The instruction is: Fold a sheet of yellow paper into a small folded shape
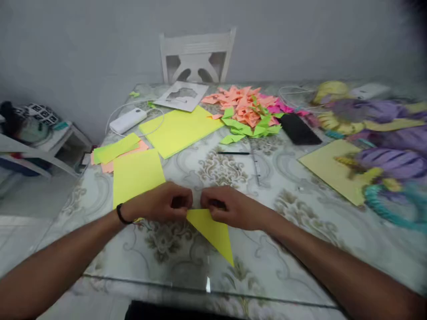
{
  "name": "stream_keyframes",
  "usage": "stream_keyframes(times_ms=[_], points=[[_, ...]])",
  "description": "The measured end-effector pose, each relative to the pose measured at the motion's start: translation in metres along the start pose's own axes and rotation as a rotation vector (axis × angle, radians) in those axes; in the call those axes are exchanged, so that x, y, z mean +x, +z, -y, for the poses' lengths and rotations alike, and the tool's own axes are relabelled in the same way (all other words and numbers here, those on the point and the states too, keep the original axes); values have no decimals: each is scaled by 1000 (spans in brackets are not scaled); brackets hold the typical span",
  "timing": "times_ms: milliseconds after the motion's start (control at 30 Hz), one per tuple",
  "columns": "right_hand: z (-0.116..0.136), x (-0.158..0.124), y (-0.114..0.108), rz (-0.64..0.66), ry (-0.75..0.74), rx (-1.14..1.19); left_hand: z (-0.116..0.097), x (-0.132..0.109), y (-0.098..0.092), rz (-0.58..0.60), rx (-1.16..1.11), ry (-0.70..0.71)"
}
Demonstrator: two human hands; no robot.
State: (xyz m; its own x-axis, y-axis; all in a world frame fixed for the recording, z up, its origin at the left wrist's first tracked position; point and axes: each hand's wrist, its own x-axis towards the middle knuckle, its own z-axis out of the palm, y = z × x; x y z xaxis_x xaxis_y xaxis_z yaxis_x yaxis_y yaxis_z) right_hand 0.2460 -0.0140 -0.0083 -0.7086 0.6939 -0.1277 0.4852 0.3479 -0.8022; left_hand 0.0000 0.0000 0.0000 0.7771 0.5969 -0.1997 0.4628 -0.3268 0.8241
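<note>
A yellow paper triangle (213,231) lies on the glass-topped table (283,249), its point aimed toward me. My left hand (160,203) pinches the paper's top edge from the left, fingers curled closed. My right hand (230,206) grips the same edge from the right, fingers bent onto it. The two hands nearly touch at the middle. A black band circles my left wrist. A yellow sheet (136,174) lies just behind my left hand.
A larger yellow sheet (178,129), a white power bank (128,120), green and orange strips (115,151), a heap of folded orange, green and pink pieces (250,113), a black phone (298,129), a pen (233,153), purple craftwork (390,133) at right, a white chair (196,55) behind.
</note>
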Motion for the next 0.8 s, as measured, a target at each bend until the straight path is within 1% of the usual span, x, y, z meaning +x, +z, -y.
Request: stream_keyframes(times_ms=[167, 433, 800], points=[[0, 1, -1, -3, -16, 10, -2, -1, -1, 3, -6, -24], [-1, 3, 1, -49, -14, 54, -3, -1, -1, 1, 2, -29], [-1, 2, 2, -54, -14, 61, -1, 0, 0, 2, 5, -22]])
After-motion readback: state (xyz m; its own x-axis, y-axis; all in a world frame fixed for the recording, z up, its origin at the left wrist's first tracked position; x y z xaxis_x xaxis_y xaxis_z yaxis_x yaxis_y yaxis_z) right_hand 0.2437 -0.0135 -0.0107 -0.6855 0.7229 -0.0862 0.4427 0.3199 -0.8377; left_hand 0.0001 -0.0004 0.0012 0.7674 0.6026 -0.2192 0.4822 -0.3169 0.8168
